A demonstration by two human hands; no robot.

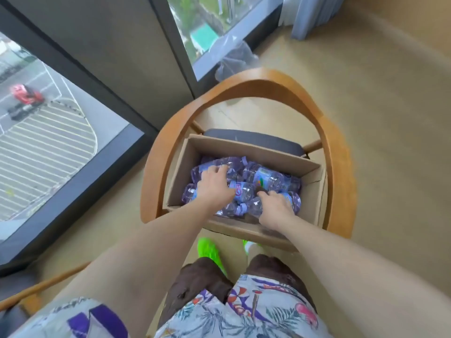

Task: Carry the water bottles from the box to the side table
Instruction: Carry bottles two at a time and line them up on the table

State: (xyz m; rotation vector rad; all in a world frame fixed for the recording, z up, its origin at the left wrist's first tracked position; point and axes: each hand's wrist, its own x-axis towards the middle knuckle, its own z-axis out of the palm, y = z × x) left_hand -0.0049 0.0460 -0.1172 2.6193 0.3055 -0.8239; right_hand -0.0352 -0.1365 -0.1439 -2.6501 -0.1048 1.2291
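An open cardboard box (314, 191) stands on the seat of a wooden armchair. Several clear, purple-tinted water bottles (268, 178) lie on their sides inside it. My left hand (214, 185) reaches into the left half of the box, its fingers spread over a bottle (195, 173) at the far left. My right hand (275, 208) is at the near right of the box, with its fingers curled round a bottle (253, 207) lying there. The side table is out of view.
The armchair's curved wooden back and arms (339, 154) ring the box. Floor-to-ceiling windows (48, 142) stand at the left and behind. A crumpled plastic bag (234, 59) lies on the floor beyond the chair. Another wooden chair edge (36, 291) shows at the near left.
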